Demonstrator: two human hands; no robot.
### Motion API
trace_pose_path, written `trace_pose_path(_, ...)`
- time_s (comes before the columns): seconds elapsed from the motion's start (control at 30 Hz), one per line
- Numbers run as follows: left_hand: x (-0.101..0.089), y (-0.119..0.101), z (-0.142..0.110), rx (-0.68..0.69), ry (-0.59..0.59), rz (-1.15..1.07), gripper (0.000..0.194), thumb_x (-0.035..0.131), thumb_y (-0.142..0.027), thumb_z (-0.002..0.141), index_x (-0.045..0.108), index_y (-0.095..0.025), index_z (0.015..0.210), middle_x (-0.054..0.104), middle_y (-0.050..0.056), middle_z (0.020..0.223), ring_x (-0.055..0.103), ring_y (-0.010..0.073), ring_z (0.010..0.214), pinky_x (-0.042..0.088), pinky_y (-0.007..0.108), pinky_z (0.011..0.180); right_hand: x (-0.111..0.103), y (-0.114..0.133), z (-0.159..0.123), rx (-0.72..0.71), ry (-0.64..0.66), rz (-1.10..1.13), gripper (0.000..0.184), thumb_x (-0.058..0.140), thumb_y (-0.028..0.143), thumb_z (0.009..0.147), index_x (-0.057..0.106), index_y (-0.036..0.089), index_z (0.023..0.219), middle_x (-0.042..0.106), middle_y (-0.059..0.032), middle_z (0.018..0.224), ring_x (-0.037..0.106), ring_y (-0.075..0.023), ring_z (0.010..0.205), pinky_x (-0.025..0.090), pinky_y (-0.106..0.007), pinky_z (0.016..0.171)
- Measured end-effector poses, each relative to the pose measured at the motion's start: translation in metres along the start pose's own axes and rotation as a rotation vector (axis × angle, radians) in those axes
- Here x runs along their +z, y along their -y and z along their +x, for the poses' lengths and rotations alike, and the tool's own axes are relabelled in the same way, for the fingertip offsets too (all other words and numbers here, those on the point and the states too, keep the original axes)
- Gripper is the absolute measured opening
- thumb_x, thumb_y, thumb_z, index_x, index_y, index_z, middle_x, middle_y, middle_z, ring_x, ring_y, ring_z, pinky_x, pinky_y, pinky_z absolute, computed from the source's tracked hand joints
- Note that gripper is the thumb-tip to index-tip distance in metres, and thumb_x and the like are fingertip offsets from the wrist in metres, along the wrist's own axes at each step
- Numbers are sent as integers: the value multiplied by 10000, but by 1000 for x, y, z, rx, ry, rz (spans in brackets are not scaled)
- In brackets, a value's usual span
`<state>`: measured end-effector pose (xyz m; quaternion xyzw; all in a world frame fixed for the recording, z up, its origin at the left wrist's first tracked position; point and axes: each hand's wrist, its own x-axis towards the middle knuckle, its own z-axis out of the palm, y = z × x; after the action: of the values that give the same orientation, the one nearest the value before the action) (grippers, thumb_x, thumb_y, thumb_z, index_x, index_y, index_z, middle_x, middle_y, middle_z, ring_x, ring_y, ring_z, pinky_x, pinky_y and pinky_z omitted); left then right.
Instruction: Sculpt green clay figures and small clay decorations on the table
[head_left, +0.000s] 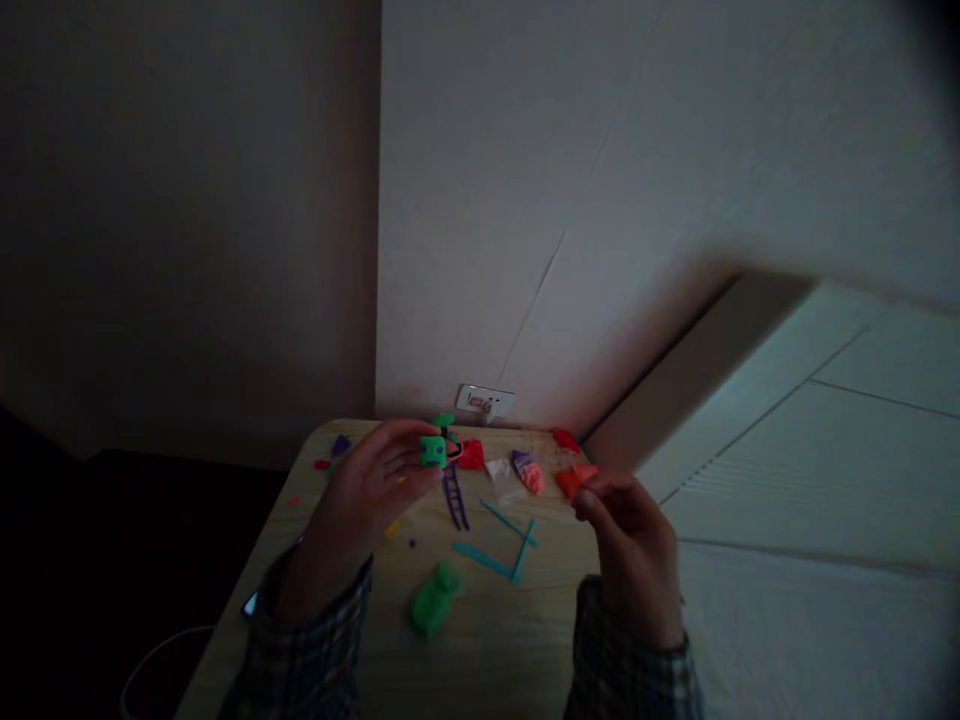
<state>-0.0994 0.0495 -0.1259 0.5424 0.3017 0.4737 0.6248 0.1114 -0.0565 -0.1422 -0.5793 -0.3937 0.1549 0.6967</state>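
Note:
My left hand is closed on a small green clay block with dark spots, raised over the far part of the table. A round green piece and a dark curved piece show just behind the block. My right hand is closed in a pinch beside an orange packet. Whatever lies between those fingertips, if anything, is too small and dark to make out. On the table below stands or lies a green clay figure. Between the hands is a purple clay ladder shape.
Teal modelling tools lie on the wooden table. Toward the wall are a red packet, a clear bag and a purple-and-coral packet. A wall socket sits behind. A phone rests at the left edge.

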Motion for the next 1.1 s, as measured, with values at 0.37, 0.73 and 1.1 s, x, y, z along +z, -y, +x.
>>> trace_pose_path(0.37,-36,113,-45,-70,-151,413,307,636,-357,714,601,-176,960,710,72,957,683,224,894,550,376,827,2,-53,-15,136,174,59,328,801,453,616,648,176,703,675,-9,645,625,-149,597,521,-281,567)
trace_pose_path(0.73,1,157,-25,67,-50,654,297,603,-220,730,642,-183,1022,672,64,985,608,185,816,515,304,692,-26,-106,-52,250,290,67,388,696,550,705,696,165,752,708,-54,630,643,-180,566,521,-317,573)
trace_pose_path(1.1,23,164,0,167,152,816,214,678,-255,717,676,-194,923,692,53,884,619,202,793,505,311,713,-11,-157,-38,267,250,136,363,671,538,719,650,182,654,640,-3,519,566,-141,483,464,-275,512)
